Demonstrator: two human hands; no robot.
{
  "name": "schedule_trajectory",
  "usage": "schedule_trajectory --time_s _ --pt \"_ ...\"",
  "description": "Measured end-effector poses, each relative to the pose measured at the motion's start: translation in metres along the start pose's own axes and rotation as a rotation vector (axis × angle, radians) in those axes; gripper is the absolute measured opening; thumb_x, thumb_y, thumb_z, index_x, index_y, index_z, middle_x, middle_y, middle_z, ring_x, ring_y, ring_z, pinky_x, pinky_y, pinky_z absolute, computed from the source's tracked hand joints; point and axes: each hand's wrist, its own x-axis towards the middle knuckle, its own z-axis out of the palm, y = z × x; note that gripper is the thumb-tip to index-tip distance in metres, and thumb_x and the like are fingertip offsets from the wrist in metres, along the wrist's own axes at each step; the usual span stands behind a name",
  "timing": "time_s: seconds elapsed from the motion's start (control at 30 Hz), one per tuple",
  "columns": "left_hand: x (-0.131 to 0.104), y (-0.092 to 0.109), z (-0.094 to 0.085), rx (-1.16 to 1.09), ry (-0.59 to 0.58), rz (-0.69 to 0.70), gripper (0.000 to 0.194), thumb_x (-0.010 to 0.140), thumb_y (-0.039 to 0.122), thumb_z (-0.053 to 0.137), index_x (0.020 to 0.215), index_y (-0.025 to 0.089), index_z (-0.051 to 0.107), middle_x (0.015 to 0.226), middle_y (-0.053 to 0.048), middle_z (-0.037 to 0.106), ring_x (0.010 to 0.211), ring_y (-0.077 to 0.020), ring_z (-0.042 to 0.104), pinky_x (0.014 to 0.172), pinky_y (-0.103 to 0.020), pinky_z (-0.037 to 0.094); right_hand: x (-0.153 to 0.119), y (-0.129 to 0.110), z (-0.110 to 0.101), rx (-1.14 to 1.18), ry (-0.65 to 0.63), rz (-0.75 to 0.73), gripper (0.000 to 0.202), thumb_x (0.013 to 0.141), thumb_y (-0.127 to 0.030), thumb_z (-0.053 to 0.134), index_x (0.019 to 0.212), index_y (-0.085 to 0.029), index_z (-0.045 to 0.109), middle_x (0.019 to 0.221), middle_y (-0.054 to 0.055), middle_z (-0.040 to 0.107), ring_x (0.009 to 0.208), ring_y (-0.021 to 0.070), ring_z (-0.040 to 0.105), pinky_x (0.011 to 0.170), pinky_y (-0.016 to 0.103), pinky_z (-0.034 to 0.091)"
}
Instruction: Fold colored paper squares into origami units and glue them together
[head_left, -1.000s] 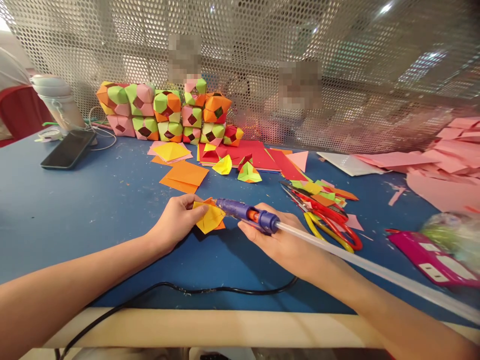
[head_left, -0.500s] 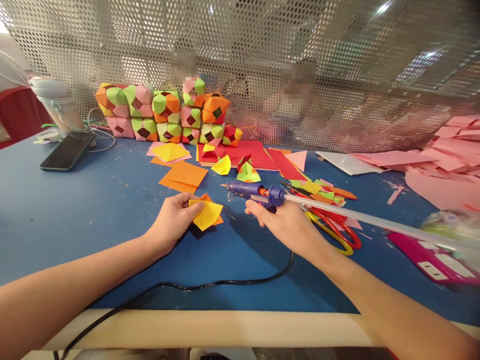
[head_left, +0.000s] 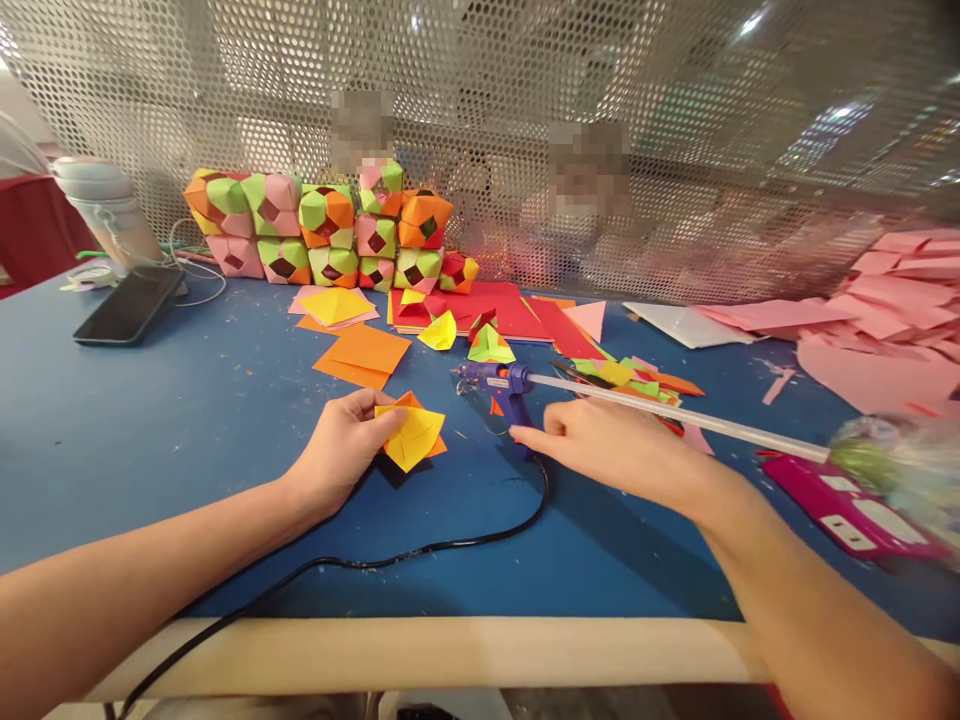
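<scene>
My left hand [head_left: 346, 440] pinches a folded yellow paper piece [head_left: 414, 438] between thumb and fingers, with an orange paper piece [head_left: 439, 450] showing behind it. My right hand [head_left: 592, 440] has its index finger stretched out to the handle of a purple glue gun [head_left: 513, 390], touching it, while the other fingers curl under, partly hidden. The glue gun rests on the blue table, nozzle pointing left, with a long clear glue stick [head_left: 675, 408] jutting from its back. A black cord [head_left: 420, 550] runs from its handle toward the front edge.
Orange paper squares [head_left: 363, 354], small folded pieces [head_left: 491, 345] and red sheets [head_left: 487, 308] lie beyond my hands. Stacked paper balls [head_left: 330, 232] line the perforated screen [head_left: 495, 100]. A phone [head_left: 129, 306] and bottle [head_left: 109, 210] are left; pink paper [head_left: 892, 340] and a magenta power strip [head_left: 847, 510] are right.
My right hand has let go of the glue gun, which now rests on the table, and has shifted right to its handle. My left hand still holds the paper.
</scene>
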Motion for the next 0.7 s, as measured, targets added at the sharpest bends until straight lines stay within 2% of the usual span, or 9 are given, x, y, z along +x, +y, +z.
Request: schedule_trajectory --time_s 0.07,0.13,0.17,0.23,0.3,0.47,0.7 --pt "-0.002 0.000 0.003 -0.006 -0.010 -0.006 0.017 0.072 0.032 0.065 0.073 0.016 0.059 0.069 0.000 0.066 0.065 -0.0145 0.061 0.057 -0.023 0.043 -0.013 -0.006 -0.010 0.114 -0.090 -0.091 0.050 0.083 -0.057 0.046 0.051 -0.019 0.049 0.044 -0.003 0.048 0.039 0.0103 0.042 0.039 0.024 0.025" --pt "-0.006 0.000 0.007 -0.001 -0.040 -0.013 0.016 0.074 0.031 0.063 0.072 0.017 0.058 0.068 0.000 0.065 0.063 -0.0134 0.060 0.056 -0.022 0.042 -0.021 -0.021 -0.014 0.355 -0.159 -0.181 0.039 0.085 -0.052 0.047 0.062 -0.020 0.056 0.054 -0.003 0.054 0.049 0.0102 0.049 0.044 0.022 0.036" --pt "-0.008 0.000 0.010 0.002 -0.062 -0.014 0.015 0.075 0.031 0.062 0.072 0.017 0.058 0.068 0.001 0.064 0.063 -0.0130 0.059 0.056 -0.022 0.042 -0.022 -0.030 -0.013 0.483 -0.109 -0.170 0.032 0.086 -0.048 0.046 0.073 -0.021 0.059 0.066 -0.002 0.060 0.057 0.0106 0.053 0.050 0.022 0.042" --pt "-0.013 0.000 0.015 0.010 -0.101 -0.010 0.014 0.076 0.030 0.061 0.071 0.017 0.058 0.066 0.001 0.063 0.061 -0.0119 0.057 0.055 -0.022 0.041 -0.020 -0.047 -0.005 0.654 0.060 -0.140 0.022 0.084 -0.042 0.051 0.087 -0.021 0.057 0.081 0.001 0.063 0.069 0.0117 0.057 0.061 0.023 0.048" --pt "-0.016 -0.001 0.018 0.015 -0.137 0.002 0.016 0.076 0.030 0.061 0.069 0.017 0.057 0.063 0.002 0.060 0.058 -0.0104 0.053 0.054 -0.021 0.039 -0.015 -0.059 0.006 0.786 0.096 -0.117 0.022 0.082 -0.038 0.056 0.093 -0.019 0.055 0.087 0.003 0.062 0.074 0.0126 0.058 0.066 0.025 0.050" --pt "-0.018 -0.002 0.019 -0.002 -0.192 -0.001 0.019 0.077 0.033 0.061 0.069 0.017 0.057 0.062 0.003 0.055 0.057 -0.0087 0.048 0.053 -0.020 0.036 -0.004 -0.066 0.026 1.105 -0.059 -0.105 0.015 0.081 -0.032 0.056 0.086 -0.017 0.053 0.077 0.000 0.057 0.069 0.0116 0.057 0.062 0.025 0.051" --pt "-0.017 -0.003 0.019 -0.081 -0.236 -0.097 0.018 0.075 0.032 0.063 0.071 0.015 0.060 0.066 0.001 0.058 0.061 -0.0099 0.052 0.057 -0.021 0.040 0.001 -0.066 0.031 1.236 -0.053 -0.046 0.010 0.076 -0.023 0.060 0.079 -0.016 0.053 0.072 -0.003 0.054 0.064 0.0085 0.054 0.061 0.022 0.047"
